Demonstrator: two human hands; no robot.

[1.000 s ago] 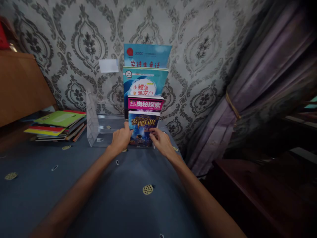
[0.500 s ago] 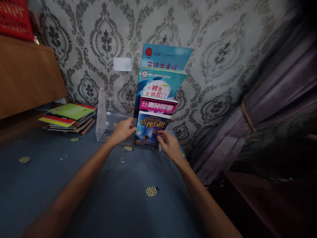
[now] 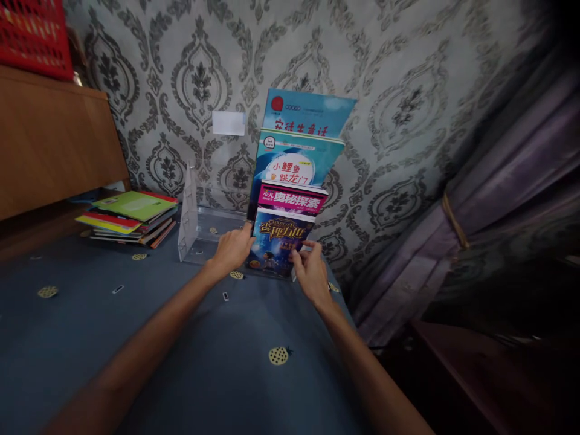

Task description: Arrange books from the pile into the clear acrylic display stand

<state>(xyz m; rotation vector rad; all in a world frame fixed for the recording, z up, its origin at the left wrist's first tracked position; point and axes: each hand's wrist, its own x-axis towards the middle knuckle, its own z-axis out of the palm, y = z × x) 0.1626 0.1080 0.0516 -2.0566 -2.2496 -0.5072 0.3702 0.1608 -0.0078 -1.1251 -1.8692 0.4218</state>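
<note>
A clear tiered stand (image 3: pixel 188 217) is on the table against the wall. Upright in its right part, stepped one behind another, are a dark blue book (image 3: pixel 276 241) in front, a magenta-topped book (image 3: pixel 294 198), a teal book (image 3: pixel 294 160) and a light blue book (image 3: pixel 312 112) at the back. My left hand (image 3: pixel 233 248) is at the left edge of the front books, its fingers bent around that edge. My right hand (image 3: pixel 310 269) touches the right side of the dark blue book, thumb and fingers apart on its cover and edge.
A pile of books and booklets (image 3: pixel 136 208) lies at the left of the blue tablecloth (image 3: pixel 181 362). Behind it are a wooden cabinet (image 3: pixel 54 139) and a red basket (image 3: pixel 36 36). A purple curtain (image 3: pixel 421 266) hangs at the right.
The camera view has shifted slightly. My left hand has its fingers closer in around the books' left edge, and my right hand has shifted a little on the right side.
</note>
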